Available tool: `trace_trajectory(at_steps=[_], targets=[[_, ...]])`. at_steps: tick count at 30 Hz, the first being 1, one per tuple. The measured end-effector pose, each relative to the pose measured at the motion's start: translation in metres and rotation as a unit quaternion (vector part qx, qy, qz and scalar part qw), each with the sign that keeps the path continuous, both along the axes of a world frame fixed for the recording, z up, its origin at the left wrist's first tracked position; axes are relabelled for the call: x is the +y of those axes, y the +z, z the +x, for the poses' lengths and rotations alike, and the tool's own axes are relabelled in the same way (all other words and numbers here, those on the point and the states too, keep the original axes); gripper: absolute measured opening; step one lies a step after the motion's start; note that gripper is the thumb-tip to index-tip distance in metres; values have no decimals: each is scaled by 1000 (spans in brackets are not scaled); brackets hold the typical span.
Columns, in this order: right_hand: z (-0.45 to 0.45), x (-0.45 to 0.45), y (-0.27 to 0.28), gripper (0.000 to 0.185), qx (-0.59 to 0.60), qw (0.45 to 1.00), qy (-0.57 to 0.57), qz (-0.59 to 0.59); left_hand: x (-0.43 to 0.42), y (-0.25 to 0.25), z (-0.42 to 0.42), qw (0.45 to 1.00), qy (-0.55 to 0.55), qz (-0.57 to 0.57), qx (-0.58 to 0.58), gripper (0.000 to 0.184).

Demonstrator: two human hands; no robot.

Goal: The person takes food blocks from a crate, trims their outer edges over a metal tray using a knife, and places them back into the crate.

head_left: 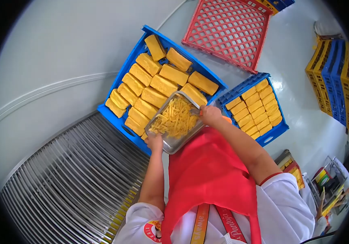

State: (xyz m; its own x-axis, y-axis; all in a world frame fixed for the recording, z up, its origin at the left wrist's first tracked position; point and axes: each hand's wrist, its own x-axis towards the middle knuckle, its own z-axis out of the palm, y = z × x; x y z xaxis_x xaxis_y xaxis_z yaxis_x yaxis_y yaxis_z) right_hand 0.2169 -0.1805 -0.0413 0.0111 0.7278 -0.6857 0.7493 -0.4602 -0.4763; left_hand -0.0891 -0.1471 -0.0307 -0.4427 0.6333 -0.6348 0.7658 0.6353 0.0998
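Observation:
A shallow metal tray (177,143) heaped with yellow strips and scraps (176,118) is held in front of my red apron. My left hand (154,142) is closed on its left rim near the lower corner. At the opposite side, my right hand (211,115) is closed at the tray's right edge; bits of an orange object (227,119) show by this hand, its kind mostly hidden. Beneath and beyond the tray stands a blue crate (121,79) filled with golden-yellow, loaf-shaped blocks (163,85). The tray covers part of the crate's near right side.
Another blue crate (268,138) of smaller yellow blocks stands to the right. A red lattice crate (228,32) lies beyond. Ridged metal racking (77,175) fills the lower left. Stacked yellow and blue crates (332,79) stand far right, with another person (325,221) below them.

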Motion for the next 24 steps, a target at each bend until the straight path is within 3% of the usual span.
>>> trace_trajectory(at_steps=[4, 6, 7, 8, 9, 11, 15, 17, 20, 24], targets=[[-4, -43, 9, 20, -28, 998, -60, 24, -15, 5, -2, 999, -40, 11, -3, 74], [-2, -77, 14, 20, 4, 993, -115, 38, -16, 22, 18, 994, -17, 79, 79, 68], [0, -94, 19, 20, -1, 992, -124, 40, -21, 7, 5, 994, -26, 81, 73, 68], [2, -115, 24, 20, 12, 986, -164, 31, -23, -26, -16, 989, -31, 130, -56, 64], [4, -137, 28, 21, 24, 978, -206, 21, -21, -15, -6, 967, -37, 172, -186, 61], [7, -182, 35, 23, 10, 963, -267, 37, -27, 9, 18, 965, -15, 91, -247, 56], [20, -273, 30, 27, -11, 920, -392, 4, -53, 21, 75, 938, -143, 78, -307, 50], [20, -320, 16, 28, -6, 897, -443, -3, -73, 34, 114, 909, -295, 31, -293, 44], [19, -387, 1, 29, 20, 806, -591, -18, -101, 2, 159, 877, -391, -15, -280, 43], [24, -454, -17, 30, 14, 753, -652, -89, -141, -34, 226, 825, -504, -63, -249, 44]])
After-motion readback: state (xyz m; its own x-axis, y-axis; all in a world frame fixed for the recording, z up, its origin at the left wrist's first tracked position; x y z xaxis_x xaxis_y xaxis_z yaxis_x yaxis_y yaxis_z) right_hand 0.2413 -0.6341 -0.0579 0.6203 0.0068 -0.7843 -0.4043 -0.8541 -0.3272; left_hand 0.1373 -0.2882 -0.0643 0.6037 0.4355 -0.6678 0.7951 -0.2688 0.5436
